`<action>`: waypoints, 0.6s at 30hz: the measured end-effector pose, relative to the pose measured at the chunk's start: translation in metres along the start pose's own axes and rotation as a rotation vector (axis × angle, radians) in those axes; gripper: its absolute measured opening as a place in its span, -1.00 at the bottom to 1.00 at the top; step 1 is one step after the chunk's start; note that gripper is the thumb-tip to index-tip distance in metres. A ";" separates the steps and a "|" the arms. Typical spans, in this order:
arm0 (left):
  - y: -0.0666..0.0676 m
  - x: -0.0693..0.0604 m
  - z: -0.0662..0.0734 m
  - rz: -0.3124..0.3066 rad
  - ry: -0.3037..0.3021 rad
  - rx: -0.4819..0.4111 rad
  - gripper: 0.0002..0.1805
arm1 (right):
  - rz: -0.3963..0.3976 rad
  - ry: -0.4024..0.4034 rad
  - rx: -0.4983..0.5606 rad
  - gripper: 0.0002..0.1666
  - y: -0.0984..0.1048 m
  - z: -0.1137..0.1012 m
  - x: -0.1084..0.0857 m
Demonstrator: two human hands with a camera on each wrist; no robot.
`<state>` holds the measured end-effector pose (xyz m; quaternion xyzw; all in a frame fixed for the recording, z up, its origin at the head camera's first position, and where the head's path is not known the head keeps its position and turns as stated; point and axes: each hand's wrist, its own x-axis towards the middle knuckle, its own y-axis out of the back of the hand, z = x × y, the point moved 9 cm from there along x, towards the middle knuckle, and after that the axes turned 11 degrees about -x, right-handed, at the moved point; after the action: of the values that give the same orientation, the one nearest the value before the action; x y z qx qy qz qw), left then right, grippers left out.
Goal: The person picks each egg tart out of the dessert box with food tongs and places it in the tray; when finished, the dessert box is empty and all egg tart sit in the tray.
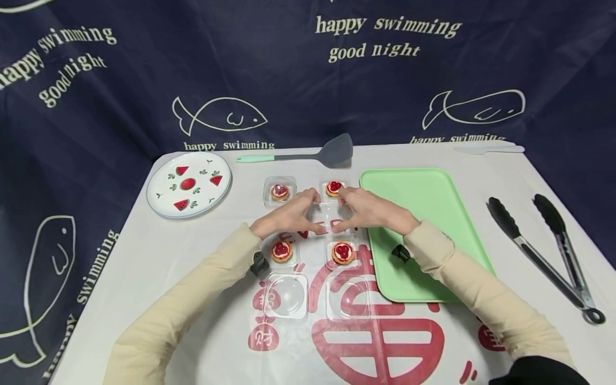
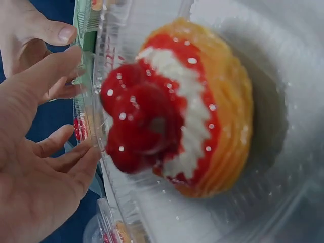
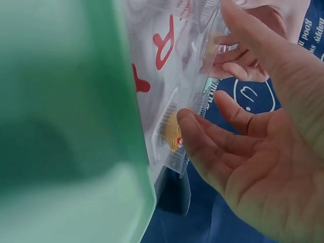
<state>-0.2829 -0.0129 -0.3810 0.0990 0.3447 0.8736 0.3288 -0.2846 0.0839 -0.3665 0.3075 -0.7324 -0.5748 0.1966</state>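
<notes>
Both hands grip opposite sides of a clear plastic lid, the left hand at its left edge and the right hand at its right. Just beyond it, a red-topped tart sits in a clear box. A second tart stands in a box to the left, seemingly under a lid. Nearer the body, a tart and another tart lie in boxes with their lids folded out flat. In the left wrist view, a tart fills the middle beside the left hand; the right hand touches clear plastic.
A green tray lies close on the right, under the right forearm. Black-tipped tongs and a white knife are farther right. A patterned plate stands at the back left, and a spatula lies behind the boxes.
</notes>
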 end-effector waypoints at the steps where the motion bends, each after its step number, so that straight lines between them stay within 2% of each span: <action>1: 0.000 0.000 0.001 0.004 -0.005 0.004 -0.33 | -0.005 -0.005 -0.003 -0.35 0.000 0.000 0.000; 7: 0.001 -0.003 0.002 0.002 -0.019 0.016 -0.24 | -0.047 -0.026 -0.015 -0.34 -0.001 0.004 0.000; 11: 0.009 -0.007 -0.001 0.033 -0.004 -0.026 -0.26 | -0.010 -0.025 -0.006 -0.40 0.007 0.005 0.002; 15: 0.028 -0.015 -0.007 0.134 -0.006 -0.124 -0.35 | 0.098 0.009 0.056 -0.56 0.022 -0.001 0.007; 18: 0.047 -0.021 -0.015 0.242 -0.026 -0.194 -0.40 | 0.164 0.030 0.119 -0.64 0.032 -0.006 0.015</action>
<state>-0.2966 -0.0603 -0.3600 0.1192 0.2399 0.9347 0.2335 -0.2993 0.0741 -0.3351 0.2663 -0.7848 -0.5077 0.2354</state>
